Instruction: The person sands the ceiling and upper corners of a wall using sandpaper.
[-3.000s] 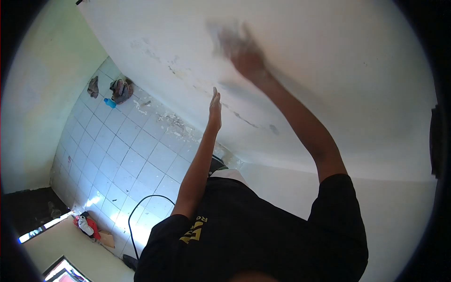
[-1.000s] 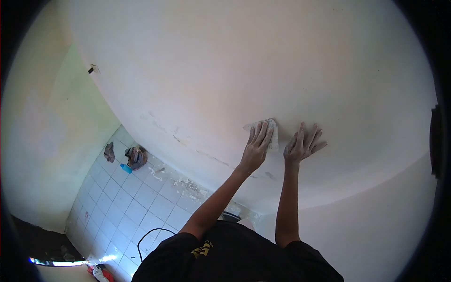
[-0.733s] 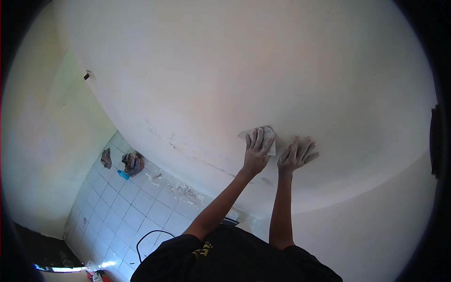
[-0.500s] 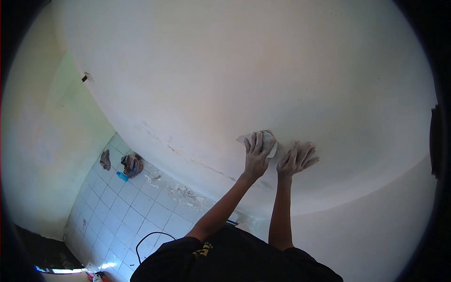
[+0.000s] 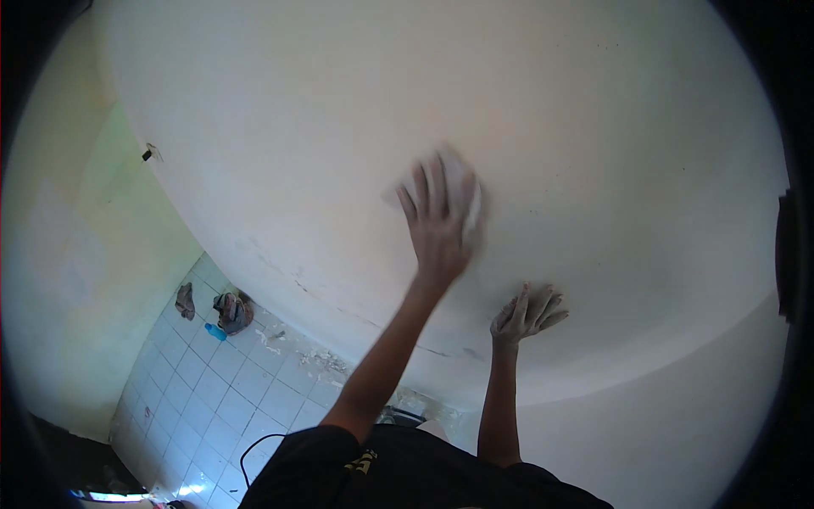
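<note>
My left hand (image 5: 439, 222) presses a pale, dusty sheet of sandpaper (image 5: 469, 193) against the white wall (image 5: 356, 127). Its fingers lie spread over the sheet, and both are a little blurred. The sheet's edges show on either side of the fingers. Lower and to the right, my right hand (image 5: 527, 316) rests on the wall with its fingers spread, holding nothing. White dust coats its fingers. Dark scuffs and a thin crack (image 5: 360, 318) run along the wall below my left hand.
At the lower left is a tiled floor (image 5: 199, 373) with flaked plaster (image 5: 322, 360) along the wall's foot. A dark bag-like bundle (image 5: 232, 314), a blue bottle (image 5: 215, 332) and a brown crumpled item (image 5: 185, 301) lie there. A black cable (image 5: 254, 445) curves beside my body.
My left hand has slid up the wall and slightly left with the sandpaper. My right hand sits a little lower in view, still against the wall. The view has shifted slightly.
</note>
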`<state>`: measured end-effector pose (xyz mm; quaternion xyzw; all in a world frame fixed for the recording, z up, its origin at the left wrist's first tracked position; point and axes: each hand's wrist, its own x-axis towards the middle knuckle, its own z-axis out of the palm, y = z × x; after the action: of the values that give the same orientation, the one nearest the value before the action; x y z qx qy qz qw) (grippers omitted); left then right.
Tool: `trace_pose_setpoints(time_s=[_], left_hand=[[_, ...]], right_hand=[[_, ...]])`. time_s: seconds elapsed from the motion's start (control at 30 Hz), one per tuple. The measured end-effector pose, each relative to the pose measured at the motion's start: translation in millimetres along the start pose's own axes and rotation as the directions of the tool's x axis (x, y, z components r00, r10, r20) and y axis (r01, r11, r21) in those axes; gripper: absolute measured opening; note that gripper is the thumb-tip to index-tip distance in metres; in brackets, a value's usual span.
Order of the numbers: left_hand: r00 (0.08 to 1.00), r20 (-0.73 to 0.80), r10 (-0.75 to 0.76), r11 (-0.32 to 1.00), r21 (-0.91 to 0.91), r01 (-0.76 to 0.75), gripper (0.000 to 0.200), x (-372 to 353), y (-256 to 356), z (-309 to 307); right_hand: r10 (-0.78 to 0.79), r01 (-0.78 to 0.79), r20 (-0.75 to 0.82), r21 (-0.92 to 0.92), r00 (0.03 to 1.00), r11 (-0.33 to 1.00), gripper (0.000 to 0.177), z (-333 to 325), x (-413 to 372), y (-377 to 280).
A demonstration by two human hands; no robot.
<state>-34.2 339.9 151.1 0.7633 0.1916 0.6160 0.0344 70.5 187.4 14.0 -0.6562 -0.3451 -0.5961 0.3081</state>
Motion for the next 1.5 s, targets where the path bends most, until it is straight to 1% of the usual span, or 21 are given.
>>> trace_pose_setpoints(time_s=[0.1,0.13,0.2,0.3,0.37,0.47,0.53,0.6,0.63,0.7,0.73,0.83,0.93,1.03,1.17,1.23,1.33,1.37,1.4,1.43,1.5], left_hand=[[0.981,0.153,0.117,0.993,-0.047,-0.111,0.055,-138,-8,44],[0.982,0.147,0.12,0.992,-0.05,-0.114,0.055,-132,-5,42],[0.996,0.088,-0.007,0.996,-0.084,0.014,0.051,-96,12,29],[0.997,0.025,0.075,0.995,0.057,-0.077,0.048,64,22,-19],[0.986,-0.136,0.095,0.988,-0.105,-0.11,0.05,140,23,-48],[0.983,-0.143,0.119,0.992,-0.028,-0.124,0.05,140,22,-45],[0.999,-0.01,0.045,0.998,0.037,-0.045,0.051,76,24,-26],[0.987,0.133,0.089,0.996,0.004,-0.09,0.054,-39,12,16],[0.98,0.12,0.161,0.985,0.035,-0.166,0.054,-103,8,42],[0.952,0.275,0.135,0.99,-0.079,-0.117,0.054,-126,15,26],[0.965,0.215,0.153,0.988,-0.069,-0.142,0.053,-106,11,31],[0.988,0.066,0.14,0.988,0.054,-0.143,0.052,58,24,-13],[0.985,-0.167,0.039,0.986,-0.152,-0.065,0.049,174,38,-63],[0.986,-0.158,0.056,0.997,-0.04,-0.063,0.049,151,33,-51],[0.993,0.097,0.066,0.998,-0.028,-0.064,0.049,-34,11,8],[0.979,0.175,0.102,0.99,-0.114,-0.083,0.049,-100,9,19],[0.99,0.123,0.066,0.997,0.021,-0.069,0.05,10,17,-4],[0.995,0.025,0.094,0.992,0.078,-0.096,0.049,70,16,-20],[0.994,-0.071,0.086,0.994,0.073,-0.081,0.048,123,20,-42],[0.986,-0.157,0.055,0.998,-0.028,-0.06,0.047,165,23,-58],[0.978,-0.199,0.056,0.997,-0.041,-0.066,0.047,189,20,-62]], right_hand=[[0.013,-0.013,0.003,-0.005,1.0,1.0,0.039,-4,2,-2],[0.012,-0.011,0.021,-0.005,1.0,1.0,0.039,-5,0,-1],[0.003,-0.003,0.018,-0.008,1.0,1.0,0.039,1,1,2],[0.002,-0.002,0.04,-0.019,0.999,1.0,0.039,-3,-2,2],[0.006,-0.006,0.027,0.013,1.0,1.0,0.04,-3,2,0],[0.009,-0.009,0.019,-0.015,1.0,1.0,0.039,0,1,0],[0.03,-0.03,0.022,-0.004,0.999,1.0,0.039,-3,4,-3],[0.043,-0.043,0.016,0.007,0.999,0.999,0.039,-6,2,-2],[0.039,-0.039,0.028,0.002,0.999,0.999,0.039,-4,0,0],[0.03,-0.03,0.03,-0.005,0.999,1.0,0.039,-4,0,0],[0.029,-0.029,0.022,-0.01,0.999,1.0,0.04,-3,2,-1],[0.013,-0.012,0.03,-0.01,0.999,1.0,0.041,-4,5,-2],[0.053,-0.051,0.093,-0.019,0.994,0.999,0.043,-15,12,-7],[0.148,-0.147,0.127,-0.016,0.981,0.989,0.046,-23,57,-15],[0.249,-0.247,0.074,-0.036,0.966,0.968,0.049,-29,118,-12],[0.231,-0.228,0.026,-0.076,0.973,0.971,0.05,-23,116,-11],[0.206,-0.208,-0.029,-0.116,0.978,0.971,0.051,-15,119,-13],[0.207,-0.209,-0.031,-0.118,0.978,0.971,0.051,-17,117,-13],[0.202,-0.203,-0.019,-0.122,0.979,0.972,0.051,-17,116,-11],[0.199,-0.2,-0.023,-0.123,0.98,0.972,0.051,-16,115,-11],[0.204,-0.205,-0.023,-0.13,0.979,0.97,0.052,-17,116,-11]])
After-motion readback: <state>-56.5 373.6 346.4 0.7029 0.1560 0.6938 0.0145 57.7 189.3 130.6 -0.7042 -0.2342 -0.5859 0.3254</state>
